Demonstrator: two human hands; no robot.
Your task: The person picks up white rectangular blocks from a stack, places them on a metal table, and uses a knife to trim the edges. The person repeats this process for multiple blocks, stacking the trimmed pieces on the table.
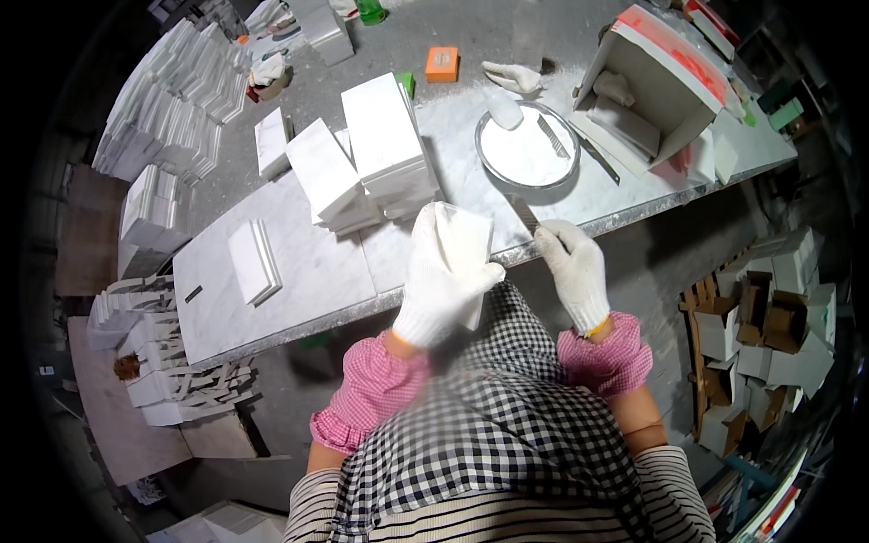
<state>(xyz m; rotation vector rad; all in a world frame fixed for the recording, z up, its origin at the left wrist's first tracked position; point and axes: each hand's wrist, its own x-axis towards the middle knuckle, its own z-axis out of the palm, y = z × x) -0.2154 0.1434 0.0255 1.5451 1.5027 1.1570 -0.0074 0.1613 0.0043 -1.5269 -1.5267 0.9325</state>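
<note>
My left hand [427, 285], in a white knit glove, grips a white tile [474, 235] held on edge at the front of the table. My gloved right hand [579, 271] is closed round one end of a thin dark ridged strip, like a blade or file [521, 212]. The strip points up and left, a little apart from the tile. Beyond it stands a round dish [483, 167] of white powder. Another ridged strip [553, 136] and a pale translucent piece [504, 110] lie in the dish. White tile stacks [385, 136] stand just past my left hand.
A marble-patterned tabletop [317, 253] carries a few tiles [254, 262] at left. At right are an open box [656, 95] on its side and a dark flat tool [601, 163]. An orange box [442, 64] sits farther back. Empty cartons [769, 326] pile up on the right.
</note>
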